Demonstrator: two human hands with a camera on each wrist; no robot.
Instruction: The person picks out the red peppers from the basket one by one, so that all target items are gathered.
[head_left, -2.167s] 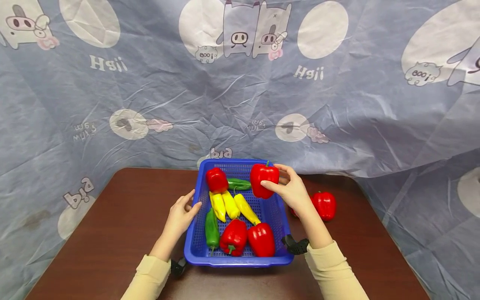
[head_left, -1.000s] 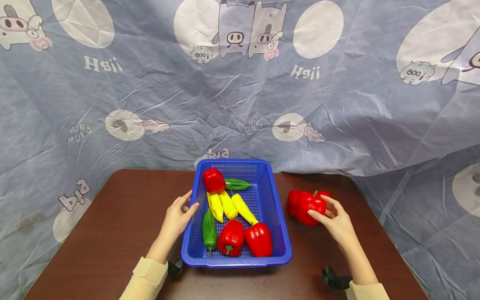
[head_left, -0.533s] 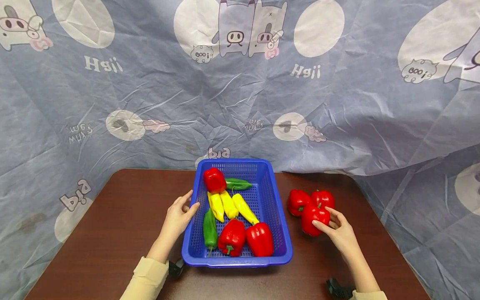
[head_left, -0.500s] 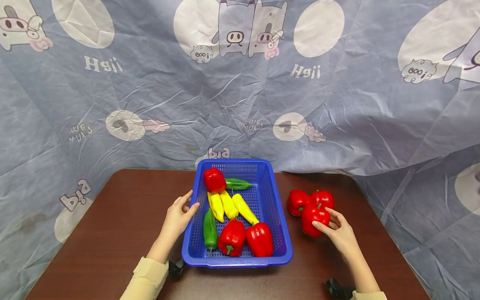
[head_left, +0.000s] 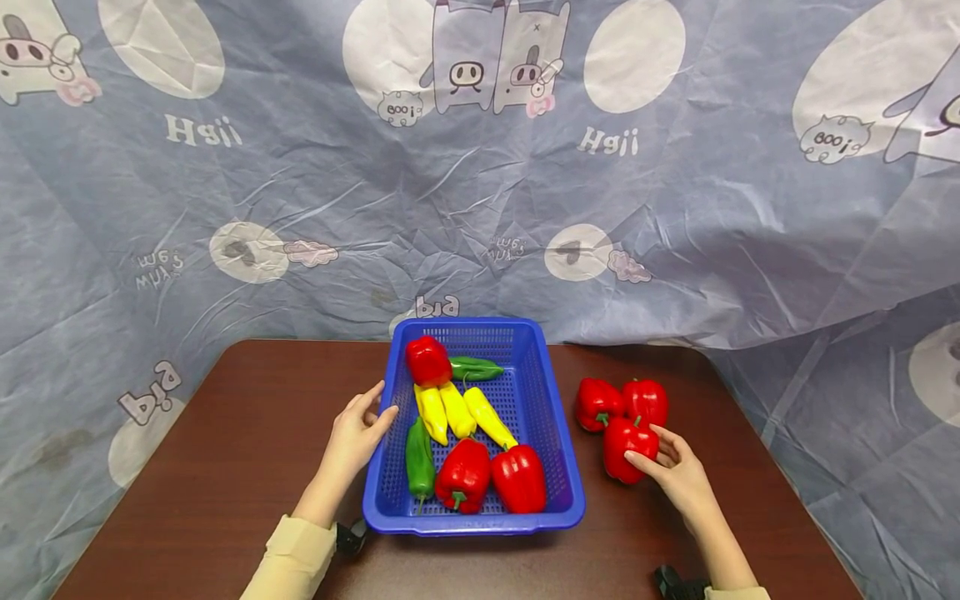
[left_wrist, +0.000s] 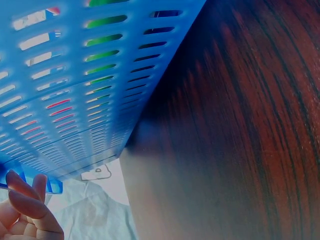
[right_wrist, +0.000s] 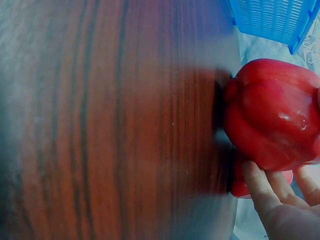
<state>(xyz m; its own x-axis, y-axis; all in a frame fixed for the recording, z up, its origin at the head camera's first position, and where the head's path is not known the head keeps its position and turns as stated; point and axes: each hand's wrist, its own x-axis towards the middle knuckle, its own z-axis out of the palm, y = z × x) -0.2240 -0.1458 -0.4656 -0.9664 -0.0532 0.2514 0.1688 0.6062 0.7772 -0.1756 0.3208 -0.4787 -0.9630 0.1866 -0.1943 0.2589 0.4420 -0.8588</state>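
Note:
In the head view my right hand (head_left: 678,475) holds a glossy red bell pepper (head_left: 627,450) between thumb and fingers, right of the basket. From the right wrist view, the fingers (right_wrist: 260,187) reach around the lower side of that bell pepper (right_wrist: 275,115), which is close over the table. Two more red bell peppers (head_left: 598,403) (head_left: 645,400) sit just behind it. My left hand (head_left: 362,429) grips the left rim of a blue perforated basket (head_left: 472,523), with the thumb over the rim. In the left wrist view its fingers (left_wrist: 30,205) are bent at the rim.
Inside the basket lie red bell peppers (head_left: 463,475), yellow peppers (head_left: 491,417) and green peppers (head_left: 420,458). The basket stands mid-table on a dark brown wooden table (head_left: 255,433). A grey-blue printed cloth (head_left: 480,183) hangs behind the table's back edge.
My right hand has carried the red bell pepper from over the basket to the right, then toward me, in front of the two other peppers. The left hand has stayed at the rim.

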